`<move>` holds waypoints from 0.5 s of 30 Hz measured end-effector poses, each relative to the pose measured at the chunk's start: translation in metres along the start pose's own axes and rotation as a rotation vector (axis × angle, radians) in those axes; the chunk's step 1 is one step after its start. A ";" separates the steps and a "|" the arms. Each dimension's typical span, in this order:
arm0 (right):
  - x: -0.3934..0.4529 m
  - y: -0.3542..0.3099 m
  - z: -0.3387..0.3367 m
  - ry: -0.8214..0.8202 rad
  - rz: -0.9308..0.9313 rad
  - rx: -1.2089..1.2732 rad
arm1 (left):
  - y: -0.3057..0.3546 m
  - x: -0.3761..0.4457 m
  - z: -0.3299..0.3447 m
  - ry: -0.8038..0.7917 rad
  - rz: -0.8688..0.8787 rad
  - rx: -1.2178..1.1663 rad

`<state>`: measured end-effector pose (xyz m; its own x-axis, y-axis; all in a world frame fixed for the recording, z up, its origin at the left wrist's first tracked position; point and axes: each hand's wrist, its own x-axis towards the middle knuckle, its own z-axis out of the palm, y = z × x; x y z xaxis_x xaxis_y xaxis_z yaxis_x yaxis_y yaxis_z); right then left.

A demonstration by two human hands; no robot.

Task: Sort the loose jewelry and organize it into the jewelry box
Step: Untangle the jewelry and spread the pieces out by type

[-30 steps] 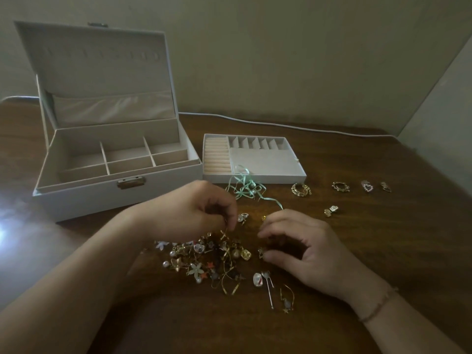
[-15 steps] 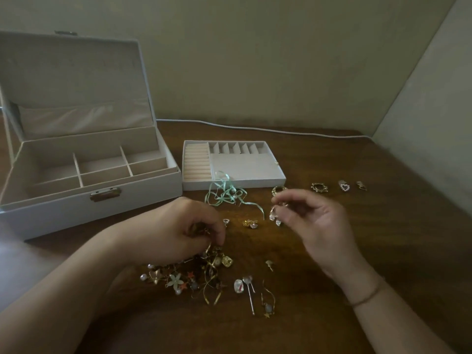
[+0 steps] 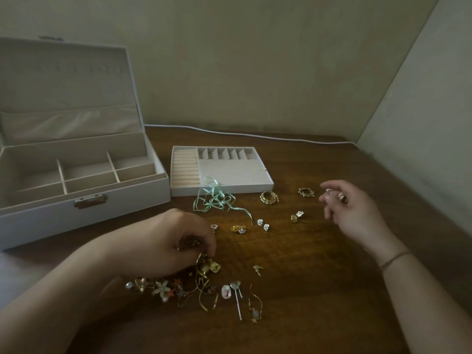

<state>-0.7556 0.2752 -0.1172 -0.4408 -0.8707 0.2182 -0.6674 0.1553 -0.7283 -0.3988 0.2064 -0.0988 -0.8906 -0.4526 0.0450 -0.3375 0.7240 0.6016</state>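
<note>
A dim, plain wall is backing a dark wooden table (image 3: 319,251), and the poor light is making the small pieces hard to read. The jewelry box (image 3: 76,180) is sitting open at ten o'clock, its left side cut off by the frame's edge, with its lift-out tray (image 3: 229,172) lying just beside it toward twelve. The left hand (image 3: 163,244) is curling over the top of the tangled jewelry pile (image 3: 184,284) at six o'clock, fingers bent down and pinching something gold among the chains; exactly which piece I cannot tell, since the fingers are covering it. The right hand (image 3: 355,215) is hovering at three o'clock, loosely half open, its fingers hiding small pieces lying beyond it; whether it is holding one of them I cannot tell. Between the hands, sorted items are lying apart: a mint ribbon (image 3: 217,200) touching the tray's front, a gold ring (image 3: 268,198), a second ring (image 3: 306,192), a pair of white studs (image 3: 263,224) and a gold cluster (image 3: 238,229).
</note>
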 end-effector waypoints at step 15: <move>0.004 0.021 0.009 -0.152 -0.321 -0.432 | -0.003 -0.001 0.000 -0.029 0.029 0.010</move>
<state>-0.7664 0.2708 -0.1378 -0.1046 -0.9584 0.2654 -0.9531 0.0204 -0.3019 -0.3965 0.2049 -0.1008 -0.9085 -0.4161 0.0390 -0.3145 0.7421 0.5920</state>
